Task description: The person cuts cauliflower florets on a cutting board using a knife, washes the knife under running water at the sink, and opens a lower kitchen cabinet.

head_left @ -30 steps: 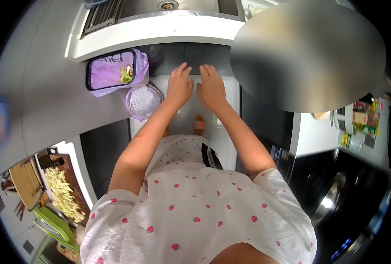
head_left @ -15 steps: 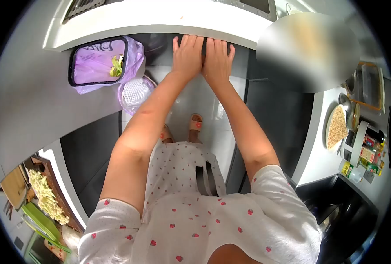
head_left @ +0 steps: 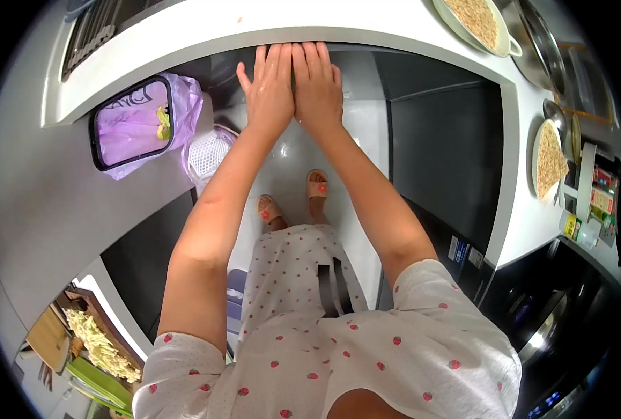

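Side by side and nearly touching, my two hands are stretched forward, palms down, at the top edge of a dark cabinet front just under the white counter [head_left: 205, 35]. My left hand [head_left: 267, 91] has its thumb spread away, the fingers straight and nothing held. My right hand [head_left: 319, 87] lies close beside it, fingers extended and holding nothing; the fingertips of both reach the cabinet edge. Left of them hangs a black-rimmed bin with a purple bag [head_left: 134, 122] and some green scraps. Below the bin is a white mesh basket [head_left: 207, 153] in a purple bag.
At the upper right stand a handled bowl of grainy food [head_left: 474, 22], a metal pan [head_left: 530, 45] and a plate of similar food [head_left: 549, 159]. A black stove [head_left: 562, 314] is at the lower right. Chopped pale vegetables [head_left: 101, 343] lie on a board at lower left.
Both hands have moved forward from above the floor to the cabinet edge and come together. The view has shifted, and the blurred round object at the upper right no longer covers the counter.
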